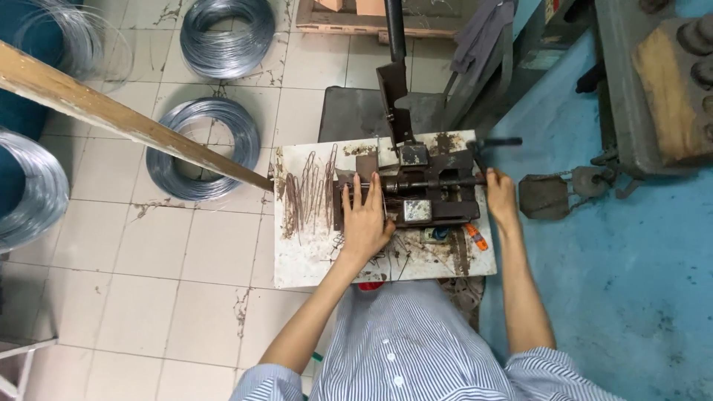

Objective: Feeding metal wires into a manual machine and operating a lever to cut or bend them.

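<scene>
**Rusty iron press under two bare hands**

Rusty dark metal is filling the middle of the scene: a small hand-operated bench press (423,194) of blackened iron is sitting on a stained white square board (304,252). The left hand (365,221) is lying flat on the press's left end, fingers stretched forward and spread, palm down, gripping nothing. The right hand (500,197) is closing around the right end of the thin horizontal steel rod (431,183) that is running across the press, near a short black crank handle (496,142); how tightly it is holding I cannot tell. A tall black lever (394,44) is rising from the back of the press. A small orange-handled tool (477,237) is lying on the board just in front of the press. On the tiled floor to the left, grey coils of steel wire (202,148) are resting, and a long wooden plank (126,119) is slanting above them towards the board.
</scene>
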